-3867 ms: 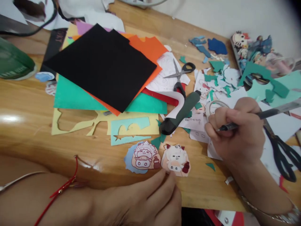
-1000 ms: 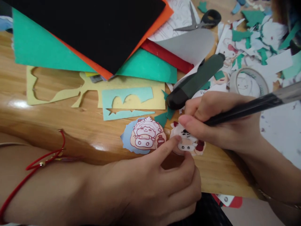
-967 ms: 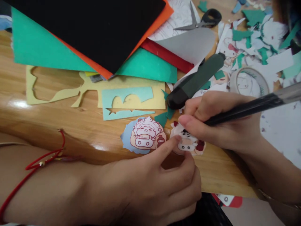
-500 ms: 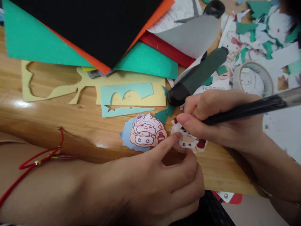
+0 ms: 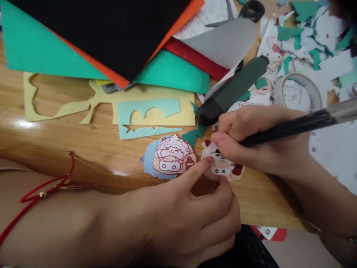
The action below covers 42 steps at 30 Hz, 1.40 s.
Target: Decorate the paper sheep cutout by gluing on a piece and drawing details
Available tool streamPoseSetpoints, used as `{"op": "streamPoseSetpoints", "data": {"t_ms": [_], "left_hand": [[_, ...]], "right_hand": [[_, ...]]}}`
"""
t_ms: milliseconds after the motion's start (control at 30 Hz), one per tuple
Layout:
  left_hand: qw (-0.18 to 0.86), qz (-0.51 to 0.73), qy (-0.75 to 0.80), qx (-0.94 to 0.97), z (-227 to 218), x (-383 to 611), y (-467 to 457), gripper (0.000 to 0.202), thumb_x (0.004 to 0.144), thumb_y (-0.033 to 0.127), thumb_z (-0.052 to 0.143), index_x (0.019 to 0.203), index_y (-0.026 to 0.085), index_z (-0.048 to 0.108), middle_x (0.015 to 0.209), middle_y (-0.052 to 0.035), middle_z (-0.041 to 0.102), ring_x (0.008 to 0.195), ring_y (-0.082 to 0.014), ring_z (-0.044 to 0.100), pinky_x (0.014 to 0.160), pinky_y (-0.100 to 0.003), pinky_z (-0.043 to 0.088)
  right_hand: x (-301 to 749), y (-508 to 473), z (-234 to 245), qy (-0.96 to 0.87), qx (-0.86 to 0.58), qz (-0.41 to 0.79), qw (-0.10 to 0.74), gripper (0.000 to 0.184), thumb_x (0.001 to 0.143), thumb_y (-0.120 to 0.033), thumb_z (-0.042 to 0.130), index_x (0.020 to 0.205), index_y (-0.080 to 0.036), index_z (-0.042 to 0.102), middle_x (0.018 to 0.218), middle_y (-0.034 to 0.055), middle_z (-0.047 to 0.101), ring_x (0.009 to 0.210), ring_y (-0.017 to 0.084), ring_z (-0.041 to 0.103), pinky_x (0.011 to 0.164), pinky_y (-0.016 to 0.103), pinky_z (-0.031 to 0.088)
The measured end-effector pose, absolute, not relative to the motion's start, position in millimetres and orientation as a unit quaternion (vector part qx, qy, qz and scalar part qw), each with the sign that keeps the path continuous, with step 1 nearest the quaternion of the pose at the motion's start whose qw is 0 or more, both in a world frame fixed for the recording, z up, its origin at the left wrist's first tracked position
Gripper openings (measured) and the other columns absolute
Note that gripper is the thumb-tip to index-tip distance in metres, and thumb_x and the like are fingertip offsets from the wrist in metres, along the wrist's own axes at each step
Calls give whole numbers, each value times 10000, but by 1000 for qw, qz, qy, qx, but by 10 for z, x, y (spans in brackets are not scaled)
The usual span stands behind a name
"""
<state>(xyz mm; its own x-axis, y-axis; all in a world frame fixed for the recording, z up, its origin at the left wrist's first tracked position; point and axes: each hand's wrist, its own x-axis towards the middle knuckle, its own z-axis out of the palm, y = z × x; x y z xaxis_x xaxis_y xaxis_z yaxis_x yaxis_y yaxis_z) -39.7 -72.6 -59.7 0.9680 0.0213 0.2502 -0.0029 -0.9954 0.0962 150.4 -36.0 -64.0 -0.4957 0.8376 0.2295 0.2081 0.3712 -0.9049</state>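
Note:
My right hand [image 5: 262, 143] is closed round a black pen [image 5: 295, 125] whose tip rests on a small cartoon cat cutout [image 5: 223, 167] lying on the wooden table [image 5: 69, 137]. My left hand [image 5: 192, 212], with a red string on the wrist, presses that cutout down with the forefinger and another fingertip; the other fingers are curled. A second cutout [image 5: 169, 158], a pink character on a blue backing, lies just left of it, untouched.
Black, orange, green and red sheets [image 5: 111, 33] are stacked at the back. Yellow and light blue offcuts [image 5: 145, 113] lie in front of them. A dark green tool [image 5: 231, 91], a tape roll [image 5: 298, 91], scissors [image 5: 248, 7] and paper scraps crowd the right.
Since 3.9 s ago my right hand brought the pen over to the cat cutout and my left fingers came down on it. Over the last second only tiny shifts.

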Motion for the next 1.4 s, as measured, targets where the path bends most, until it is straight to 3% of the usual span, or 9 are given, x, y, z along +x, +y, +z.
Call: {"op": "streamPoseSetpoints", "data": {"t_ms": [233,900,1400], "left_hand": [[34,111,3,993,-592,-387,-711,451,828,57,293,1166,174,568,1134,-76,572,1044,-253,539,885,-470,527],[21,101,-13,995,-585,-397,-700,437,828,74,316,1191,158,544,1149,-84,562,1061,-270,532,895,-480,521],[31,103,-5,994,-586,-386,-695,455,829,53,285,1184,164,547,1159,-82,559,1075,-269,526,913,-497,510]], "right_hand": [[1515,-367,-637,-750,-379,406,359,333,790,-60,605,561,-181,396,580,-38,405,550,91,444,490,249,391],[1505,-365,-642,-726,-370,428,391,320,808,-61,585,560,-175,418,578,-38,343,537,83,378,488,258,330],[1519,-358,-625,-746,-362,420,368,327,795,-34,587,555,-166,407,582,-48,359,551,74,436,482,251,353]]}}
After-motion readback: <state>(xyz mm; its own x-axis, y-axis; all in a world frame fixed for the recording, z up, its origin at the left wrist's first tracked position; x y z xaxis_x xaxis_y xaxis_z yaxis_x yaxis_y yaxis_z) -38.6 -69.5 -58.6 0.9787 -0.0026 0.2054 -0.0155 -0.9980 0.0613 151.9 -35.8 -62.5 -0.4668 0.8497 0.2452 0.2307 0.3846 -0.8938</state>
